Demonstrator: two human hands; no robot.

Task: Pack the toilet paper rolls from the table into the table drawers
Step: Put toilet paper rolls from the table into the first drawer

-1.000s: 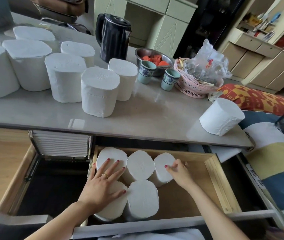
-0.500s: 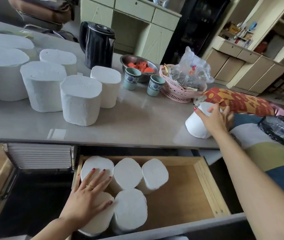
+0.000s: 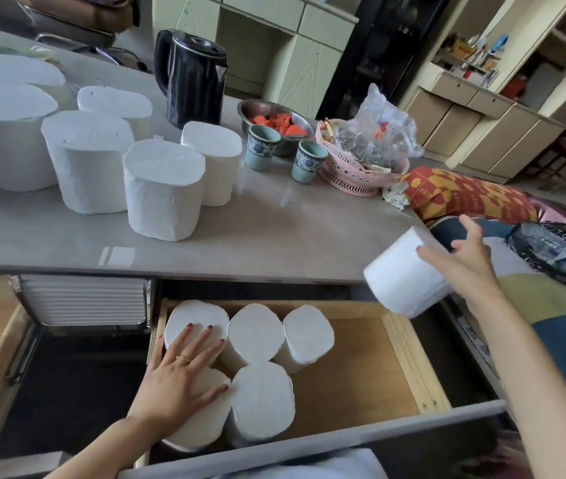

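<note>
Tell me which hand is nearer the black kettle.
Left. The left hand rests on the rolls in the drawer, roughly below the black kettle; the right hand holds a roll past the table's right end.

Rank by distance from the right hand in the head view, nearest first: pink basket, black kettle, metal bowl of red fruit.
From the right hand, holding a roll off the table's right end:
1. Pink basket, at the table's right side.
2. Metal bowl, behind the cups, mid-table.
3. Black kettle, at the back, farthest left.
</note>
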